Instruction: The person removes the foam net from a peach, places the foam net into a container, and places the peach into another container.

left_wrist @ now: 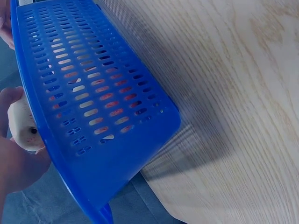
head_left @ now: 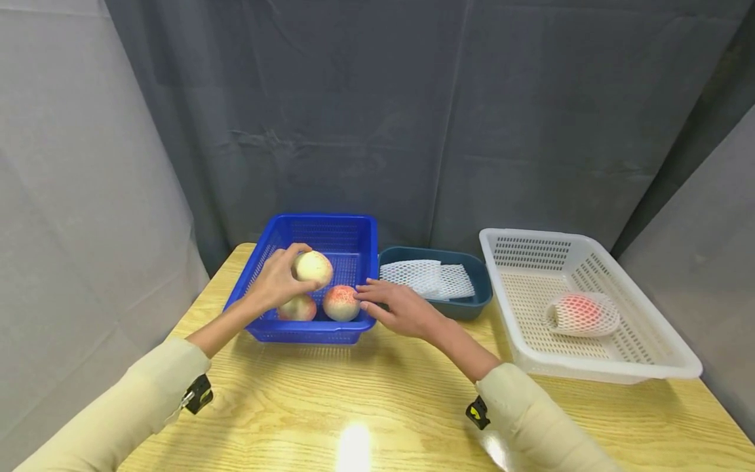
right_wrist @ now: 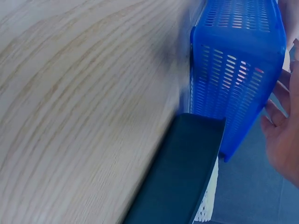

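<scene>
My left hand [head_left: 276, 278] grips a pale peach [head_left: 314, 269] between thumb and fingers, over the blue basket [head_left: 336, 329]. In the left wrist view the held peach [left_wrist: 22, 122] shows past the basket's rim. Two more peaches lie inside: a yellowish one [head_left: 299, 308] under the left hand and a red-topped one [head_left: 341, 303] to its right. Extended and holding nothing, the fingers of my right hand [head_left: 407, 308] reach over the basket's right rim, close to the red-topped peach. The right wrist view has this hand [right_wrist: 286, 133] beside the basket wall.
Right of the blue basket stands a dark teal tray [head_left: 472, 309] with white foam net sleeves [head_left: 421, 275]. Farther right, a white basket [head_left: 596, 367] contains a peach in a foam net [head_left: 584, 314]. All stand on a wooden table [head_left: 283, 400] before a grey curtain [head_left: 354, 118].
</scene>
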`<action>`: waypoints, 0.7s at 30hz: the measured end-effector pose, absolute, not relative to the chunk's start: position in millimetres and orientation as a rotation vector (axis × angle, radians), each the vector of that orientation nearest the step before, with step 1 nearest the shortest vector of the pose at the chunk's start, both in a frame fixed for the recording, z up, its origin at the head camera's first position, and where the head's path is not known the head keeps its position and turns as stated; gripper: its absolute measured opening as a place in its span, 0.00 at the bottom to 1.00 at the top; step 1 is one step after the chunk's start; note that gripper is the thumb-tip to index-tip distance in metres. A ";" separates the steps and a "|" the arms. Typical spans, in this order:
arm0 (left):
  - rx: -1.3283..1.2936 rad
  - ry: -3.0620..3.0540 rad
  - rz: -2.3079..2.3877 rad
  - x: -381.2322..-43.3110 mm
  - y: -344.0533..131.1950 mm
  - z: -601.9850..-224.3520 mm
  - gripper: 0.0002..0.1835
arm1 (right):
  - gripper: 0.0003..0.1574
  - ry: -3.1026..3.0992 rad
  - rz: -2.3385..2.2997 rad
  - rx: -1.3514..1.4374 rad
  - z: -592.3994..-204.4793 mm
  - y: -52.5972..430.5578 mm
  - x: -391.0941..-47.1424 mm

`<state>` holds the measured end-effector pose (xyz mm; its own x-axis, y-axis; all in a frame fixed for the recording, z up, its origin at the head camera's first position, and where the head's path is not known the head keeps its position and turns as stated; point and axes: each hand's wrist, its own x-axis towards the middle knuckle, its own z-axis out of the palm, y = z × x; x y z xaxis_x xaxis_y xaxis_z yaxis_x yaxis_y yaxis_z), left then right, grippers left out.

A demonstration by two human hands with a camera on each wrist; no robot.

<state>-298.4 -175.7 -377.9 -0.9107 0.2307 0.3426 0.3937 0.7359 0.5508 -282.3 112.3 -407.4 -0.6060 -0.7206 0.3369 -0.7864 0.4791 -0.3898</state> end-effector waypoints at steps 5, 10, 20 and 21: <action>-0.488 -2.707 -0.937 -299.5 -175.6 -378.0 0.37 | 0.21 -2.568 0.721 1.376 -410.7 108.2 -283.2; -0.497 -2.740 -0.914 -301.5 -173.8 -378.8 0.37 | 0.21 -2.584 0.669 1.392 -411.8 106.6 -283.0; -0.490 -2.782 -0.900 -308.0 -171.5 -383.8 0.37 | 0.23 -2.594 0.649 1.408 -414.3 106.8 -282.7; -0.494 -2.781 -0.896 -308.8 -171.3 -384.3 0.37 | 0.23 -2.597 0.652 1.408 -414.9 106.7 -282.6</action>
<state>-308.8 -171.3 -384.3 -0.9291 0.2566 0.2663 0.3638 0.7634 0.5337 -282.6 106.7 -414.9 -0.5616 -0.7712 0.2997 -0.8213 0.4757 -0.3150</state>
